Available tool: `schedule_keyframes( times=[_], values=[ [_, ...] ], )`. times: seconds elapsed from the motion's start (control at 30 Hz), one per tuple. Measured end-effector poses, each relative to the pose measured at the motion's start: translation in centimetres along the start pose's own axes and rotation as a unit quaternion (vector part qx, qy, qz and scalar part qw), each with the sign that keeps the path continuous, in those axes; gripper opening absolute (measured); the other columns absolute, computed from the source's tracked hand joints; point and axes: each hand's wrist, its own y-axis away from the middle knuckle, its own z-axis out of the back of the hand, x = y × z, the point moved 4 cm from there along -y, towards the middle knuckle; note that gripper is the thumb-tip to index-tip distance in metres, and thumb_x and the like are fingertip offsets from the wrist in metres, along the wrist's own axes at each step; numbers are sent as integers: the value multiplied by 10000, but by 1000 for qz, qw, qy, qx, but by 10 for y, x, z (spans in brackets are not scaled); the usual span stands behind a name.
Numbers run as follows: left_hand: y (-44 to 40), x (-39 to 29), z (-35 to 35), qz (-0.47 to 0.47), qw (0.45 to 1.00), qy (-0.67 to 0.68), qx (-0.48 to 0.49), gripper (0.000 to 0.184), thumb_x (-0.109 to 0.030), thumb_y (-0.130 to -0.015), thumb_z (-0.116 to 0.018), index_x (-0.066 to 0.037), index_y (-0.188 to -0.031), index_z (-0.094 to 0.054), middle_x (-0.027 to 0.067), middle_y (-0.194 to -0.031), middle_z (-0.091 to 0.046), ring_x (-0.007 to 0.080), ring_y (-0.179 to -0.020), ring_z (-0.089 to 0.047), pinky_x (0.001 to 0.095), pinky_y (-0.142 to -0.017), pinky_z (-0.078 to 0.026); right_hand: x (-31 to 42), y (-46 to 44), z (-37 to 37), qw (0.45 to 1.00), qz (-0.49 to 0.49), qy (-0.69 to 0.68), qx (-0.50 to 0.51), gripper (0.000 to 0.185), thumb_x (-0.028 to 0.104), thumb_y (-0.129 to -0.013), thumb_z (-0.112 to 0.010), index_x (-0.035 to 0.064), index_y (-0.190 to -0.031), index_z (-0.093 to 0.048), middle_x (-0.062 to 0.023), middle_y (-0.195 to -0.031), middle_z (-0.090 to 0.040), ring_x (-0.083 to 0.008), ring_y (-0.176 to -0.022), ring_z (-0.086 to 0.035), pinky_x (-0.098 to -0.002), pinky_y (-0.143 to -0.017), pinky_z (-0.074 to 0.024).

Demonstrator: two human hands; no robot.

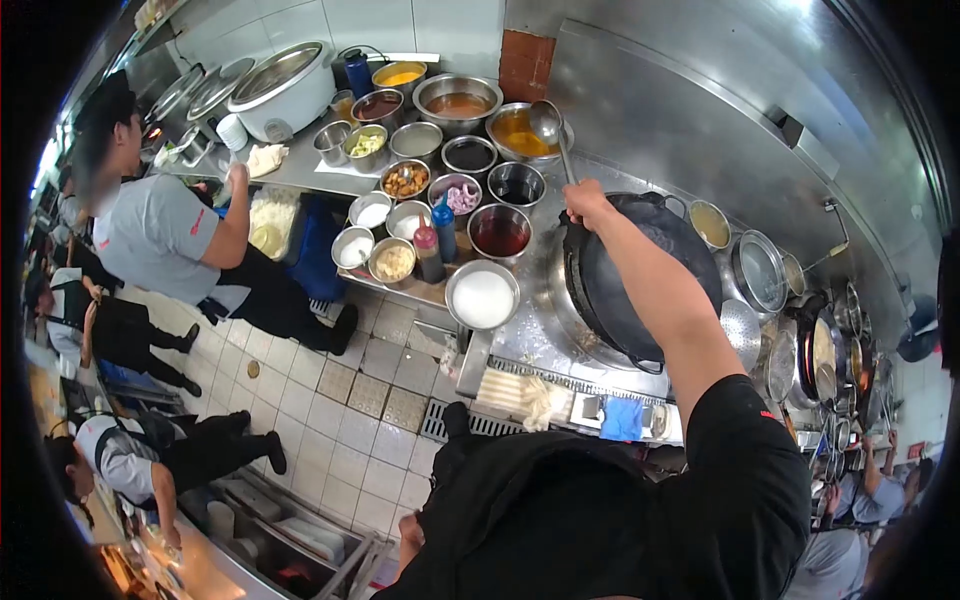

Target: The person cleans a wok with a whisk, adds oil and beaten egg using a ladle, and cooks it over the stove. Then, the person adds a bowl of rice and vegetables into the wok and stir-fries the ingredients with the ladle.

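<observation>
My right hand (588, 203) is closed around the handle of a metal ladle (547, 122). The ladle's bowl is over the right side of a steel bowl of orange-yellow liquid (522, 132); I cannot tell whether it touches the liquid. Beneath my right forearm sits a large black wok (655, 270) on the stove. My left hand (410, 532) hangs low beside my body, partly hidden, its fingers unclear. Nearby stand bowls of dark sauce (516, 186), red sauce (499, 232), white powder or liquid (483, 295) and chopped purple onion (455, 195).
Red (428, 250) and blue (444, 222) squeeze bottles stand among the bowls. Folded cloths (520, 395) lie at the stove's front edge. Strainers and pans (760, 270) crowd the right. A co-worker (170, 225) stands left by a white cooker (285, 92); others are farther off.
</observation>
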Motion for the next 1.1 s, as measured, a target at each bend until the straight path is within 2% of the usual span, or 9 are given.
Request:
schedule_keyframes(
  times=[0.17,0.2,0.23,0.4,0.57,0.7,0.87,1.0,1.1],
  values=[
    [2,66,-4,-42,998,25,45,354,-360,-914,-507,-19,-1001,-549,153,-759,-649,395,-767,-654,478,-668,-534,5,-9,-25,988,-65,-136,27,165,128,-906,-529,23,-780,-525,-62,-608,-515,-149,-461,-473,-276,-389,-379],
    [-2,83,-8,179,874,423,159,346,-369,-923,-512,-37,-1016,-536,146,-794,-636,366,-761,-650,470,-657,-524,5,-11,-29,972,-81,-216,43,155,103,-912,-511,14,-787,-534,-59,-622,-522,-142,-467,-471,-278,-386,-381],
    [-2,104,-16,440,575,686,72,339,-378,-933,-518,-55,-1032,-524,139,-829,-623,337,-756,-646,462,-645,-514,9,-11,-29,972,-82,-217,37,155,103,-912,-511,14,-787,-534,-59,-622,-522,-142,-467,-471,-278,-386,-381],
    [-60,127,83,328,664,672,12,354,-406,-946,-516,-85,-1096,-511,97,-948,-594,253,-770,-608,411,-644,-474,33,-6,-32,857,-168,-471,124,189,131,-925,-510,51,-764,-452,-18,-619,-503,-78,-452,-445,-208,-388,-366],
    [-99,92,172,288,695,657,-50,354,-408,-953,-518,-101,-1128,-503,79,-967,-593,229,-783,-604,395,-654,-470,50,7,-17,792,-156,-578,119,266,102,-925,-522,-106,-1075,-453,-44,-636,-502,-80,-422,-428,-186,-370,-389],
    [-116,89,179,261,714,648,-34,369,-410,-957,-519,-96,-1149,-498,90,-1017,-598,231,-818,-610,398,-678,-479,63,35,11,738,-133,-638,174,276,110,-950,-477,-109,-1110,-426,-60,-704,-489,-73,-425,-413,-179,-352,-372],
    [-123,113,140,283,732,615,78,419,-448,-963,-474,-93,-1182,-514,100,-1049,-590,252,-904,-586,426,-761,-460,59,97,70,735,-92,-656,144,273,125,-976,-442,-105,-1121,-422,-33,-695,-460,-47,-439,-394,-167,-330,-327],
    [-128,150,82,338,705,612,120,444,-475,-965,-443,-91,-1164,-540,94,-1020,-572,251,-938,-552,425,-795,-434,27,154,131,806,-53,-577,121,264,147,-976,-467,-82,-1109,-474,-8,-701,-478,-38,-431,-371,-165,-327,-299],
    [-135,144,88,332,702,619,118,385,-483,-963,-429,-117,-1001,-544,41,-846,-532,202,-798,-510,394,-730,-398,2,204,165,885,-49,-462,45,244,176,-976,-481,-41,-1077,-529,10,-692,-497,-35,-432,-369,-170,-331,-276]
  ],
)
